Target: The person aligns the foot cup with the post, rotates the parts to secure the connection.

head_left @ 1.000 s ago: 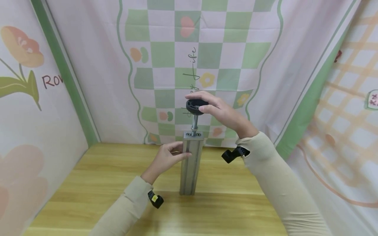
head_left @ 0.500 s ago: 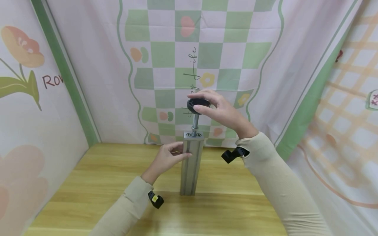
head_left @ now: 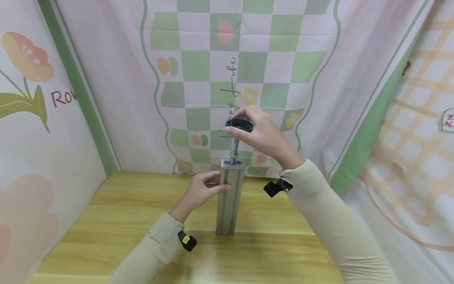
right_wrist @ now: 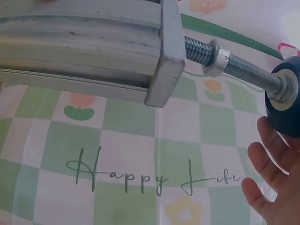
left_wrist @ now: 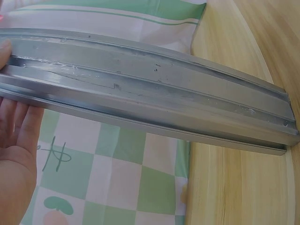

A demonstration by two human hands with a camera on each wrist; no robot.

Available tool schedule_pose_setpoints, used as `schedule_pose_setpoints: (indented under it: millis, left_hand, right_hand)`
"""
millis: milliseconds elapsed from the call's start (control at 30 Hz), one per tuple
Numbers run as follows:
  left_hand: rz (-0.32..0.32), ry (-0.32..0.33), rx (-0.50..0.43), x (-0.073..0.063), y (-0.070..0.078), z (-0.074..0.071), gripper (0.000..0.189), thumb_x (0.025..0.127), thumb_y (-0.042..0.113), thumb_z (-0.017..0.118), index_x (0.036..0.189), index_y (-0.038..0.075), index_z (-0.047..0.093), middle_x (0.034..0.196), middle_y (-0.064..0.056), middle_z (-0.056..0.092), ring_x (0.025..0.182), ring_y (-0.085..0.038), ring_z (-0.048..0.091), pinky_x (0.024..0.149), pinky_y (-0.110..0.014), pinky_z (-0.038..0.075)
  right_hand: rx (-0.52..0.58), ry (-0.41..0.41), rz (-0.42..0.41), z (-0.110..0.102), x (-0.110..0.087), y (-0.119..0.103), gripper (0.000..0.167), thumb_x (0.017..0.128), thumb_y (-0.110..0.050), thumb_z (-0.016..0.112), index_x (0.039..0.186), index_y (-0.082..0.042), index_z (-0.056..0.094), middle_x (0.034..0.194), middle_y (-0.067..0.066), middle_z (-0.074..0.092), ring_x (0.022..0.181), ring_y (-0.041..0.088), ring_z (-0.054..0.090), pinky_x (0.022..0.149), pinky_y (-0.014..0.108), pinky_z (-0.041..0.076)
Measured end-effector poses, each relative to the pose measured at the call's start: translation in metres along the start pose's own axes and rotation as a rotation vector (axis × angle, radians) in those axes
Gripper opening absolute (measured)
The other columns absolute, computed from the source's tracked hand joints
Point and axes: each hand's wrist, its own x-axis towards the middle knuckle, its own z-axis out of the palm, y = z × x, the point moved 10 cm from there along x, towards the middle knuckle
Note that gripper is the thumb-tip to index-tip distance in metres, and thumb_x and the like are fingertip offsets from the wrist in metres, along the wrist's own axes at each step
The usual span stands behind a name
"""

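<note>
An aluminium profile [head_left: 229, 205] stands upright on the wooden table, a metal end plate [head_left: 232, 163] bolted across its top. My left hand [head_left: 199, 192] holds it near the top, thumb on the near face and fingers behind. From the plate rises a threaded rod [right_wrist: 248, 74] with a hex nut [right_wrist: 217, 58] partway along it. At the rod's upper end sits a round black levelling foot [head_left: 240, 125], ribbed on its upturned face. My right hand [head_left: 264, 132] grips the foot's rim, thumb at the near side and curled fingers at the far side.
The wooden table [head_left: 134, 221] runs back to a checked green-and-white curtain [head_left: 198, 67]. Printed cloth walls [head_left: 28, 150] close in the left and right sides. A black wrist strap mount [head_left: 278, 187] sticks out from the right cuff.
My right hand has turned round the levelling foot, its thumb sliding left across the near rim, and the foot has changed its tilt slightly. The left hand and profile stay put.
</note>
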Motion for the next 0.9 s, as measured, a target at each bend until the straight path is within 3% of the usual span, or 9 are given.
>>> schedule_pose_setpoints:
  millis: [200,433,533,667,767,900]
  left_hand:
    - [-0.008,0.011,0.01,0.0,-0.001,0.0,0.012,0.089,0.016,0.079,0.091,0.01,0.068,0.089,-0.005,0.065,0.088,-0.019,0.067,0.084,-0.031,0.057]
    - [0.002,0.012,0.024,0.001,0.0,0.001,0.015,0.09,0.012,0.078,0.085,0.009,0.064,0.084,-0.006,0.062,0.083,-0.019,0.066,0.081,-0.032,0.058]
    - [0.007,0.014,0.023,0.001,0.0,0.0,0.018,0.09,0.019,0.079,0.085,0.011,0.063,0.084,-0.005,0.061,0.084,-0.018,0.066,0.08,-0.032,0.058]
    - [0.008,0.009,0.026,0.0,0.0,0.0,0.023,0.089,0.029,0.08,0.085,0.013,0.064,0.086,-0.006,0.063,0.086,-0.018,0.067,0.081,-0.033,0.058]
    - [0.006,0.01,0.027,0.0,0.001,-0.001,0.024,0.088,0.033,0.08,0.087,0.014,0.066,0.088,-0.006,0.064,0.088,-0.019,0.068,0.081,-0.033,0.058]
    - [-0.003,0.015,0.029,0.0,0.0,-0.001,0.023,0.087,0.034,0.081,0.09,0.015,0.068,0.09,-0.006,0.065,0.09,-0.019,0.068,0.081,-0.033,0.058]
  right_hand:
    - [-0.052,0.017,0.021,0.003,0.001,-0.003,0.054,0.089,-0.058,0.067,0.117,-0.012,0.059,0.108,0.003,0.06,0.09,0.02,0.057,0.074,0.037,0.051]
    - [-0.004,-0.021,-0.142,0.01,-0.002,-0.015,0.048,0.099,-0.05,0.058,0.13,-0.013,0.059,0.118,0.004,0.063,0.093,0.016,0.061,0.078,0.039,0.054]
    - [0.044,-0.061,-0.163,0.012,-0.005,-0.015,0.048,0.102,-0.049,0.052,0.137,-0.016,0.057,0.128,0.003,0.06,0.102,0.016,0.06,0.084,0.041,0.052]
    - [0.101,-0.127,-0.151,0.012,-0.007,-0.013,0.046,0.105,-0.039,0.044,0.145,-0.016,0.053,0.146,0.001,0.05,0.123,0.02,0.051,0.097,0.046,0.046]
    - [0.159,-0.19,-0.096,0.013,-0.008,-0.009,0.048,0.103,-0.025,0.04,0.149,-0.015,0.047,0.155,-0.001,0.04,0.135,0.022,0.041,0.104,0.049,0.039]
    - [0.22,-0.242,-0.019,0.014,-0.008,-0.004,0.053,0.099,-0.017,0.038,0.151,-0.018,0.044,0.159,-0.003,0.033,0.137,0.021,0.039,0.106,0.049,0.036]
